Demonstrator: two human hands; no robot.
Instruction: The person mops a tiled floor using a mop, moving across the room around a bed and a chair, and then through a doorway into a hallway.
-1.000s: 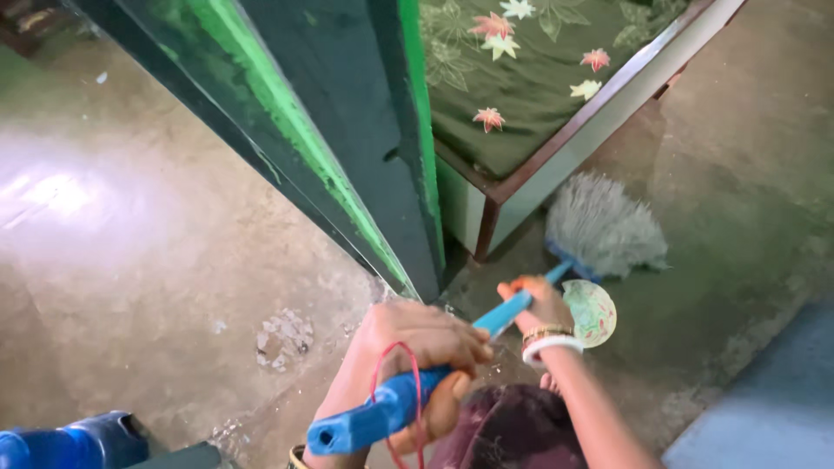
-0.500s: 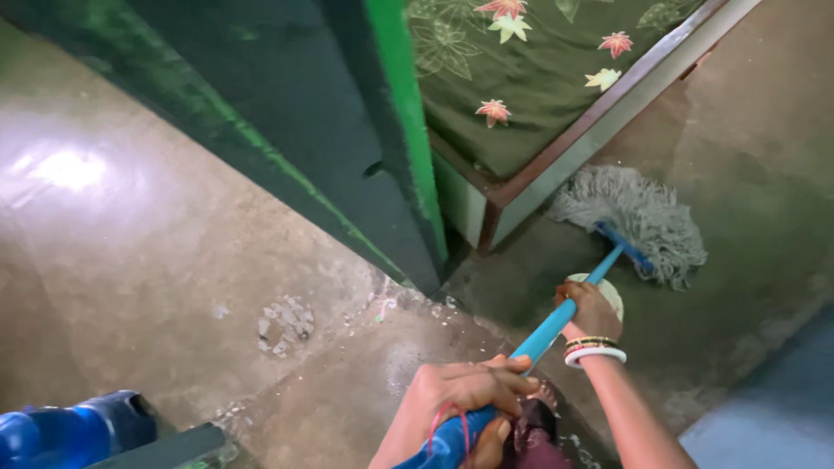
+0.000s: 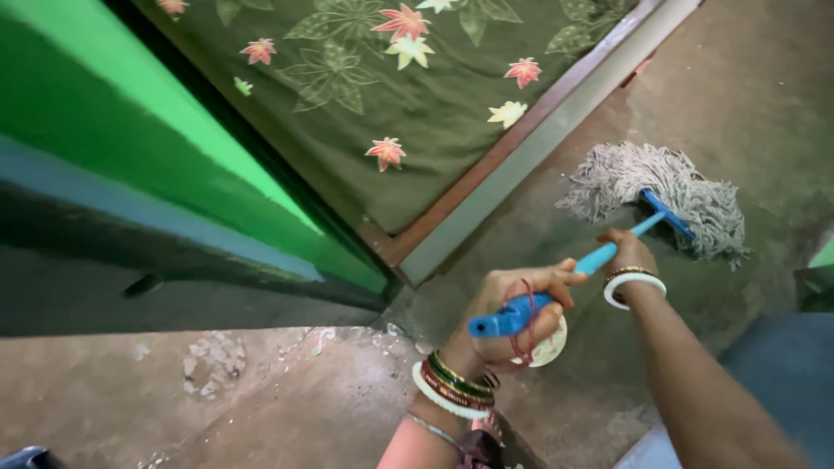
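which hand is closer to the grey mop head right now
Right. The right hand grips the blue handle just short of the mop head. The left hand holds the handle's near end, farther back from it.

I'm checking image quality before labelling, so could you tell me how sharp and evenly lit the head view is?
Head view: dim, greenish light; the green door is smeared by blur, the mop head and both hands, left hand and right hand, are reasonably sharp; no strong glare.
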